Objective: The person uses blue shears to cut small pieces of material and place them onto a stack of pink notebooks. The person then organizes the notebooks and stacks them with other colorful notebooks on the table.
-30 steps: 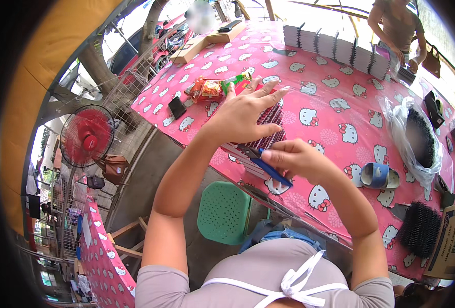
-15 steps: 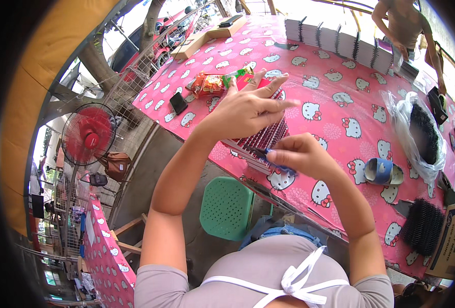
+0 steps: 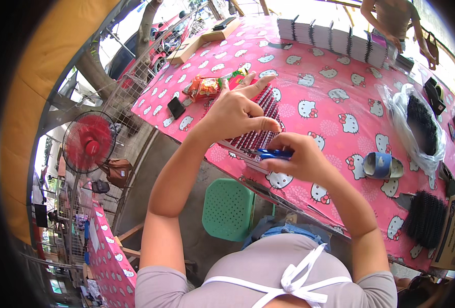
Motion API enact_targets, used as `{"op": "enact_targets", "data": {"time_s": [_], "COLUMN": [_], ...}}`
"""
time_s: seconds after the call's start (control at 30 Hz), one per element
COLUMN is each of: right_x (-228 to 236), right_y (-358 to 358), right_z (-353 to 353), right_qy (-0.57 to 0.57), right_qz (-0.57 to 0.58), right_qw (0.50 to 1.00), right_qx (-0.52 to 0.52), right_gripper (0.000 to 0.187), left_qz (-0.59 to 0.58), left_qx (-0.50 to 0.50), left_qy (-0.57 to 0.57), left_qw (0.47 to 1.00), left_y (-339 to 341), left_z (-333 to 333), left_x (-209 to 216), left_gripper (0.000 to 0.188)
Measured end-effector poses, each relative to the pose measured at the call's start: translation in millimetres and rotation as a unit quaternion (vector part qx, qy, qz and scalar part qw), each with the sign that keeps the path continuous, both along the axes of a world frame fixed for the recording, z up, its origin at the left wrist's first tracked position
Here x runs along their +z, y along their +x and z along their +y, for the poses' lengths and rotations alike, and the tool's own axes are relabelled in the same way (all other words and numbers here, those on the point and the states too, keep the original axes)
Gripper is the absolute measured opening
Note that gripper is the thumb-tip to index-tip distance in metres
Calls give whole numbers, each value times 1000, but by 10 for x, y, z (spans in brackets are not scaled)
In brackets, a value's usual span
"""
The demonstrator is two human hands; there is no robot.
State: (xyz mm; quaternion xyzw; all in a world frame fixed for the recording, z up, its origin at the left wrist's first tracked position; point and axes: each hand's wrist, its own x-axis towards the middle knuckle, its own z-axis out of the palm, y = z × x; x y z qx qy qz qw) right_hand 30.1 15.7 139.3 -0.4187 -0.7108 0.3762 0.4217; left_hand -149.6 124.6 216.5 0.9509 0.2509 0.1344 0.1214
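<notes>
1. Left hand (image 3: 236,110): laid over a red-topped stack (image 3: 267,107), fingers spread wide, thumb reaching toward the right hand. The broad span probably steadies the stack; how hard it presses cannot be told.

2. Right hand (image 3: 300,156): fingers curled narrow around a blue-handled tool (image 3: 278,154), possibly pliers or a cutter. The hand sits on the handle side, leaving the dark tip free toward the stack.

3. Tool tip: at the stack's near corner, on the person's side. Contact cannot be made out.

4. Stack: near the front edge of the pink-covered table (image 3: 330,136), within easy reach of both arms, which may be why it lies there. Slanting rows cross its top; whether coils or print, unclear.

5. Snack packets (image 3: 206,88) and a dark phone (image 3: 176,108) lie left of the stack, apparently aside from the working corner.

6. Black coils (image 3: 425,220) stand at the right, near a cardboard box (image 3: 454,233); more dark material sits in a clear plastic bag (image 3: 404,120). Presumably supplies, grouped together on one side.

7. Bound books (image 3: 332,38) stand in a row along the far edge, close to a co-worker (image 3: 399,20), perhaps to save table space.
</notes>
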Motion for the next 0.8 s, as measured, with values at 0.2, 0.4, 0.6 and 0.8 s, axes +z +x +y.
{"op": "enact_targets", "data": {"time_s": [0.2, 0.4, 0.6, 0.8], "right_x": [59, -104, -38, -261], "right_y": [25, -11, 81, 33], "right_z": [51, -38, 144, 18], "right_qy": [-191, 337, -286, 243], "right_qz": [48, -164, 125, -60], "right_qw": [978, 912, 947, 965], "right_qx": [61, -165, 73, -83], "right_gripper": [33, 39, 40, 38], "left_qz": [83, 111, 79, 133], "left_qx": [18, 16, -2, 20], "left_qy": [47, 60, 38, 35], "left_qw": [995, 992, 996, 990], "left_y": [32, 80, 97, 108], "left_z": [-69, -54, -69, -72], "left_x": [73, 81, 40, 96], "left_gripper": [46, 51, 56, 54]}}
